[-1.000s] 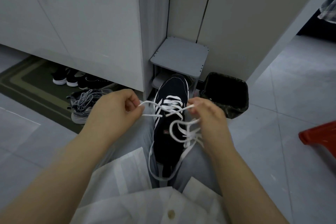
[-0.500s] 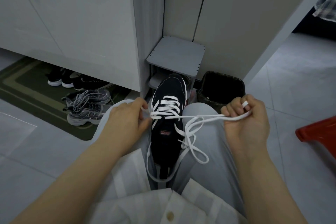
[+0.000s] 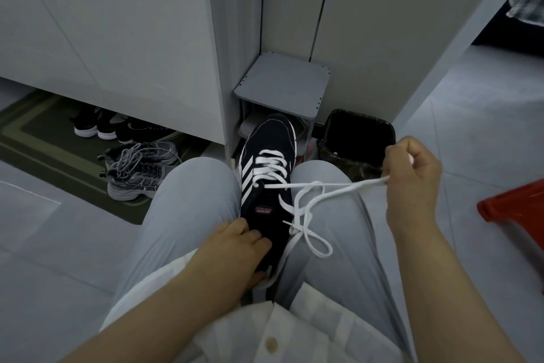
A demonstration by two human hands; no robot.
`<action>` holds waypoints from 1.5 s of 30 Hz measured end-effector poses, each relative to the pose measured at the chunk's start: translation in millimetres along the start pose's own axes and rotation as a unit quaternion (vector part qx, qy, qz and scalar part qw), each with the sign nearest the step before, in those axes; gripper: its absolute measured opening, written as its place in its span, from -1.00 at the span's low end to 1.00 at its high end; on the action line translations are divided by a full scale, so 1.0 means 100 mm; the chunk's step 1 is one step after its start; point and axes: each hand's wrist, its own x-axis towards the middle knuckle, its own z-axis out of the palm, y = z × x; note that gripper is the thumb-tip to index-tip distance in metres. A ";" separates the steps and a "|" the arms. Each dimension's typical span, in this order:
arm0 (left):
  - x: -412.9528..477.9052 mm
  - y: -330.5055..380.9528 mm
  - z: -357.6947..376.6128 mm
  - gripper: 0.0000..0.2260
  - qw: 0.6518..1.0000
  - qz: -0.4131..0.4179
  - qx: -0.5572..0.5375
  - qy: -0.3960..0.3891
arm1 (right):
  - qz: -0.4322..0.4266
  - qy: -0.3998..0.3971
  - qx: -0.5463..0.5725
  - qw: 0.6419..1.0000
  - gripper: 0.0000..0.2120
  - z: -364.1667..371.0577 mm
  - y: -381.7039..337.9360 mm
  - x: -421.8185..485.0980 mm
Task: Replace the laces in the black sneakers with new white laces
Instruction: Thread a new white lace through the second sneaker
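A black sneaker [image 3: 269,156] with white side stripes lies wedged between my knees, toe pointing away from me. A white lace [image 3: 312,200] crosses its lower eyelets, and the loose part loops over my right thigh. My right hand [image 3: 412,174] pinches the lace out to the right, and it runs taut from an eyelet to that hand. My left hand [image 3: 238,256] rests at the heel end of the sneaker with its fingers curled over the opening, where the other lace end runs down; whether it grips the lace is hidden.
A small grey stool [image 3: 282,86] stands just beyond the toe, with a black-lined bin [image 3: 356,141] to its right. Grey sneakers [image 3: 138,168] and dark shoes [image 3: 97,127] sit on a green mat at the left. A red stool [image 3: 518,209] edges in at the right.
My left hand has let go of the lace by the eyelets and dropped back to the sneaker's heel opening. My right hand has stayed out at the right, holding its lace end.
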 end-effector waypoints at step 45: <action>0.14 -0.21 -0.91 -0.88 0.516 -0.191 -0.785 0.284 | 0.146 -0.232 0.009 0.962 -0.86 -0.16 -0.24 -0.50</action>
